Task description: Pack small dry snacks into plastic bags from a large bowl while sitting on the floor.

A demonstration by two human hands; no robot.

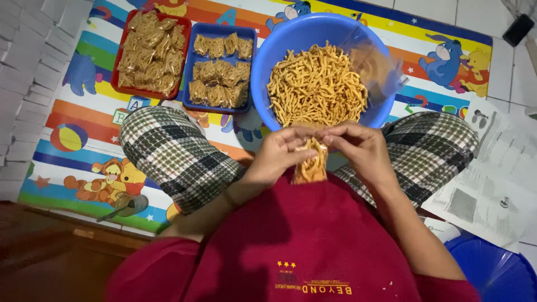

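My left hand (275,156) and right hand (361,148) each grip the mouth of a small clear plastic bag of orange snack sticks (310,165), near my lap, before the round blue plastic basin (263,72); it looks light, crinkly, contents brittle, best pinched at its top.

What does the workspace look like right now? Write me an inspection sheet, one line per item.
Surface: cartoon-print play mat on a tiled floor.
Job's things: small clear bag of fried snack sticks, pinched at the top; blue basin of loose snack sticks just beyond it; a clear bag leaning in the basin.
Clutter: red tray and blue tray of filled packets; a metal tool on the mat; printed sheets; blue plastic tub.
Grippers: left hand and right hand both grip the small bag's top.
Cables: nothing seen.
Surroundings: stacked white boxes at the left; a dark object on the tiles, far right.
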